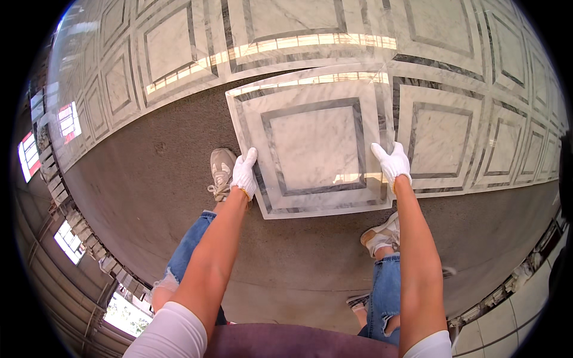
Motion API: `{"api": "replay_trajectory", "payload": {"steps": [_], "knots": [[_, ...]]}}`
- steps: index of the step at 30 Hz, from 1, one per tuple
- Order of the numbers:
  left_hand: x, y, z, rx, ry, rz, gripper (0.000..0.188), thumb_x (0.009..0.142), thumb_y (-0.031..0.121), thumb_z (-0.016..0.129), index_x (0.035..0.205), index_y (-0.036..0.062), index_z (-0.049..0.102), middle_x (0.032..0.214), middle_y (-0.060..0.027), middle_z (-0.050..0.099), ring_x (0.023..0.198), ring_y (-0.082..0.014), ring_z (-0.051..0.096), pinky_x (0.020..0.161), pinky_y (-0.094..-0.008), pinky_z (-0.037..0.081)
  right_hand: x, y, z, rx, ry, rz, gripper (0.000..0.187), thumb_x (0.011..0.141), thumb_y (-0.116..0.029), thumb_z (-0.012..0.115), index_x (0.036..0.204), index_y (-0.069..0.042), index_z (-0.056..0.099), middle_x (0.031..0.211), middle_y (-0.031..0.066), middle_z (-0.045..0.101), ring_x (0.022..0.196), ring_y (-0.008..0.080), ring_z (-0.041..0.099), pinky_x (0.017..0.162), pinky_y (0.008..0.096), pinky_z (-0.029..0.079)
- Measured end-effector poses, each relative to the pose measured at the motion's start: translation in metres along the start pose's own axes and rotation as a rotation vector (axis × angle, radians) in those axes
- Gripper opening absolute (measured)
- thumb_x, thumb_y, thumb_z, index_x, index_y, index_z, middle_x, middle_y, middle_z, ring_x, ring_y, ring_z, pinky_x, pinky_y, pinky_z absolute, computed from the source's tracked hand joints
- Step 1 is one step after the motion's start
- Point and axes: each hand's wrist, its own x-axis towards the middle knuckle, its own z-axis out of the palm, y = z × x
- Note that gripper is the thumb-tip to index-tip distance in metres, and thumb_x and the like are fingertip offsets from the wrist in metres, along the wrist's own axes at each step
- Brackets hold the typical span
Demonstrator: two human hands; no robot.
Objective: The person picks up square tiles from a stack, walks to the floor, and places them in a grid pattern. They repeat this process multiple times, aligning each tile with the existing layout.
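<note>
A polished white marble tile (316,149) with a grey square border inlay is gripped at its two side edges. My left hand (243,172), in a white knit glove, holds the left edge, with the thumb over the top face. On the opposite edge my right hand (394,162), also gloved, grips with its thumb on the face. Fingers of both hands are partly hidden at the edges. The tile's far edge overlaps or abuts the row of laid tiles beyond. Its right edge lies along a neighbouring framed tile (440,137); whether they touch I cannot tell.
Rows of similar marble tiles (286,18) stretch across the far side and right. Brown-grey floor (161,149) surrounds my left shoe (222,169) and my right shoe (379,234). Stacked pale slabs (80,227) line the left side. A third shoe (358,302) shows near the lower edge.
</note>
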Motion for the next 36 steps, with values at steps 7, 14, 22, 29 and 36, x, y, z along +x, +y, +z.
{"api": "replay_trajectory", "payload": {"steps": [7, 14, 22, 29, 36], "knots": [[0.022, -0.003, -0.021, 0.058, -0.021, 0.039, 0.041, 0.086, 0.031, 0.069, 0.113, 0.0042, 0.054, 0.098, -0.0035, 0.060, 0.087, -0.0152, 0.057, 0.078, -0.0335, 0.050, 0.003, 0.017, 0.028, 0.021, -0.029, 0.024, 0.072, 0.074, -0.050, 0.070, 0.127, -0.005, 0.051, 0.120, 0.0216, 0.060, 0.112, 0.0371, 0.056, 0.093, 0.0417, 0.044], [0.033, -0.007, -0.019, 0.060, -0.015, 0.035, 0.038, 0.087, 0.031, 0.068, 0.112, 0.0044, 0.055, 0.096, -0.0028, 0.061, 0.084, -0.0143, 0.058, 0.076, -0.0329, 0.051, 0.000, 0.012, 0.028, -0.043, 0.032, 0.054, 0.076, 0.076, -0.050, 0.068, 0.131, -0.003, 0.047, 0.125, 0.0215, 0.057, 0.115, 0.0369, 0.054, 0.095, 0.0422, 0.044], [0.036, 0.007, -0.010, 0.169, 0.054, 0.048, 0.037, 0.090, 0.034, 0.064, 0.109, 0.0041, 0.055, 0.092, -0.0023, 0.060, 0.082, -0.0136, 0.057, 0.072, -0.0321, 0.050, -0.073, -0.040, 0.004, 0.180, 0.210, -0.487, 0.060, 0.089, -0.027, 0.060, 0.138, 0.001, 0.039, 0.130, 0.0212, 0.053, 0.109, 0.0319, 0.059, 0.092, 0.0369, 0.046], [0.052, 0.006, -0.017, 1.017, 0.214, 0.175, 0.073, 0.091, 0.058, 0.045, 0.128, -0.0040, 0.046, 0.122, -0.0286, 0.056, 0.117, -0.0424, 0.051, 0.097, -0.0408, 0.040, -0.085, 0.046, 0.045, 0.910, -0.025, 0.267, 0.044, 0.093, -0.028, 0.057, 0.128, -0.004, 0.049, 0.115, 0.0118, 0.057, 0.094, 0.0183, 0.063, 0.074, 0.0285, 0.053], [0.027, 0.017, 0.007, 1.260, 0.320, 0.176, 0.064, 0.091, 0.052, 0.047, 0.124, -0.0033, 0.049, 0.120, -0.0286, 0.057, 0.113, -0.0421, 0.054, 0.095, -0.0448, 0.042, -0.097, 0.122, 0.108, 1.051, -0.343, 0.631, 0.066, 0.092, -0.041, 0.057, 0.141, -0.005, 0.031, 0.142, 0.0211, 0.038, 0.126, 0.0367, 0.044, 0.096, 0.0464, 0.044]]}}
